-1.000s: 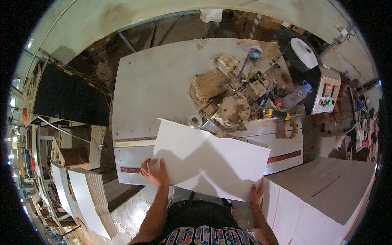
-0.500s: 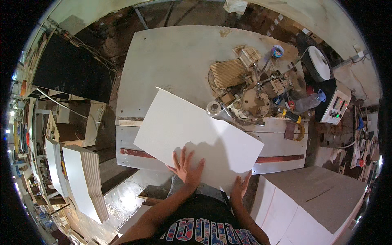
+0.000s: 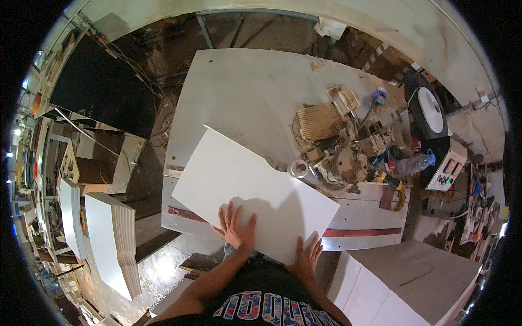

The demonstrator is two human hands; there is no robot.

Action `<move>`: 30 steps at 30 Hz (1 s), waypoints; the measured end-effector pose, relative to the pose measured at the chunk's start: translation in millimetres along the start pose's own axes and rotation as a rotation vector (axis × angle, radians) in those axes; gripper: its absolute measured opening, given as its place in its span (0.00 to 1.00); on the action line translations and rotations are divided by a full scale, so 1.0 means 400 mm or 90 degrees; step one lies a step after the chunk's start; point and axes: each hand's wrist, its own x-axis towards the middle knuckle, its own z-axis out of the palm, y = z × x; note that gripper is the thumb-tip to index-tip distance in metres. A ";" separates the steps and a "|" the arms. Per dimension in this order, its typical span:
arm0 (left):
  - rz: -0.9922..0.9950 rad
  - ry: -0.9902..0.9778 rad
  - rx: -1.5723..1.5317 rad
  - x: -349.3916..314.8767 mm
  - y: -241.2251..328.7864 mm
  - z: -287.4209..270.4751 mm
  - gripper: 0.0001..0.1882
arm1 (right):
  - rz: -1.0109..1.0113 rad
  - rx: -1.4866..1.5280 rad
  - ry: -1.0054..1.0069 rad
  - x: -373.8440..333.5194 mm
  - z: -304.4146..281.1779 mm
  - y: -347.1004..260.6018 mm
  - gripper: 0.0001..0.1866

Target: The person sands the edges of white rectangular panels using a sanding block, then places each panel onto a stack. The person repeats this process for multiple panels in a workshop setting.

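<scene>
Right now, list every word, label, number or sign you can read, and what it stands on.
Black shirt: large, colourful patterned letters; I won't copy them out.
Control box: any markings too small to read.
White panel: no lettering visible.

The left hand (image 3: 239,233) had moved inward from the left end of the white panel (image 3: 234,168), its fingers (image 3: 234,217) spread on top, closer to the right hand (image 3: 305,261). The panel had slid leftward past the round metal piece (image 3: 298,169) beyond those fingers.
</scene>
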 end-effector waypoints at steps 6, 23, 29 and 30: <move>0.036 0.024 0.002 0.096 -0.045 -0.042 0.32 | -0.030 0.046 0.019 0.053 -0.013 -0.098 0.80; 0.033 0.160 0.077 0.729 -0.400 -0.242 0.54 | -0.120 -0.026 0.068 0.199 -0.006 -0.305 0.76; -0.028 0.067 0.093 0.914 -0.474 -0.363 0.44 | -0.129 -0.019 0.035 0.233 0.001 -0.358 0.78; -0.036 0.049 0.062 0.923 -0.483 -0.375 0.43 | -0.132 -0.019 0.032 0.241 0.002 -0.365 0.78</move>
